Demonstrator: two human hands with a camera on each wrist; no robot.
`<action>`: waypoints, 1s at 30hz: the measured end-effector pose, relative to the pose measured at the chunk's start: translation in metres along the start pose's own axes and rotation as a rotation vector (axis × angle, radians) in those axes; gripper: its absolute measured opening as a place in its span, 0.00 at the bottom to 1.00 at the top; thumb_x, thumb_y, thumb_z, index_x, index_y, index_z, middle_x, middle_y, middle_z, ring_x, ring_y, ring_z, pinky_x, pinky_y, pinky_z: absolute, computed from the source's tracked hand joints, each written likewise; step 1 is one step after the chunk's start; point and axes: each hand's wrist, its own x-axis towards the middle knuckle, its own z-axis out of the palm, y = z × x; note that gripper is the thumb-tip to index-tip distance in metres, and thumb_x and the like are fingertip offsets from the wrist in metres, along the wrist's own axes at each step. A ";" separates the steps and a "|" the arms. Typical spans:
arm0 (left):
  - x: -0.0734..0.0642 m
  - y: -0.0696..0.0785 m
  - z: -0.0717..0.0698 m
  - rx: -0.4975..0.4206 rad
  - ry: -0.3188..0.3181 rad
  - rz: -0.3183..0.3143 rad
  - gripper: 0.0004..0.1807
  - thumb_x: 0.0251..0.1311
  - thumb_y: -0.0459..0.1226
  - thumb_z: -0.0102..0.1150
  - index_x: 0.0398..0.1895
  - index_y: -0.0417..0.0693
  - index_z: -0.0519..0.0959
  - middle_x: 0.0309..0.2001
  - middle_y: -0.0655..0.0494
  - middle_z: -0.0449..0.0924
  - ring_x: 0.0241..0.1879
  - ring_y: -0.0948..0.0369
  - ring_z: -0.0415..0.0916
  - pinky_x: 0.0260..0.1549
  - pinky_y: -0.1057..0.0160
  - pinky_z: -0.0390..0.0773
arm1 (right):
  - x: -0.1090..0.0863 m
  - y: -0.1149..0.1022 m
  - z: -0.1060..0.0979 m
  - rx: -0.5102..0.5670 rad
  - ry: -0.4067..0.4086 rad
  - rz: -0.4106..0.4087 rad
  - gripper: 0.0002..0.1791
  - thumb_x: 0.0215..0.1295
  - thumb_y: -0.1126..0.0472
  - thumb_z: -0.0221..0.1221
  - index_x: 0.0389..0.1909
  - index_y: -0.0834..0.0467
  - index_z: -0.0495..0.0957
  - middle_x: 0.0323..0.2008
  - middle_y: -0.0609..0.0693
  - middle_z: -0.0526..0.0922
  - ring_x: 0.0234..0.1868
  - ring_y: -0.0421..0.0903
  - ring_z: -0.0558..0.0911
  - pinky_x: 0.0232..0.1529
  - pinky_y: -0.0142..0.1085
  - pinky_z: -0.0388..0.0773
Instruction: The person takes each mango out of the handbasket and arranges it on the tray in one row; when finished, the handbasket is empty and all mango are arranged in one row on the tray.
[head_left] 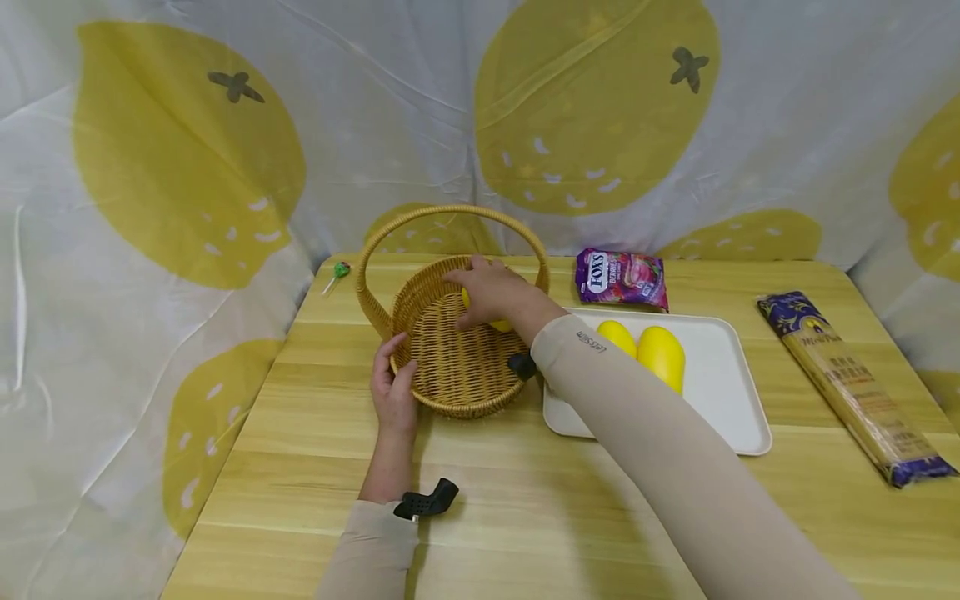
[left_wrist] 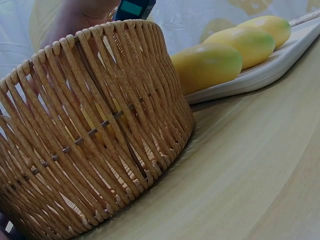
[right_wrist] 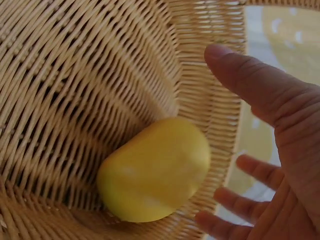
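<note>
A round wicker basket (head_left: 457, 358) with a tall arched handle stands on the table. My left hand (head_left: 393, 392) holds its near-left rim, thumb and fingertips at the edge. Inside, against the wall, lies a yellow mango (right_wrist: 155, 172), mostly covered by my right hand (head_left: 491, 292) in the head view. The right wrist view shows that hand (right_wrist: 280, 145) with thumb and fingers spread, apart from the mango. More mangoes (head_left: 662, 358) lie on a white tray (head_left: 723, 392) right of the basket; the left wrist view shows three, while my right sleeve partly covers them in the head view.
A purple Fox's candy bag (head_left: 621, 279) lies behind the tray. Farther right is a long noodle-like packet (head_left: 855, 387) with purple ends. A green lollipop (head_left: 341, 269) sits at the table's back-left corner. A lemon-print curtain (head_left: 420, 125) hangs behind the table.
</note>
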 end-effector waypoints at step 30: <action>-0.001 0.001 -0.002 -0.012 -0.022 -0.007 0.25 0.64 0.24 0.45 0.65 0.27 0.67 0.72 0.36 0.60 0.70 0.43 0.61 0.55 0.65 0.78 | 0.019 0.007 0.021 0.081 -0.058 -0.077 0.42 0.61 0.45 0.71 0.75 0.43 0.67 0.77 0.51 0.59 0.76 0.58 0.64 0.71 0.53 0.69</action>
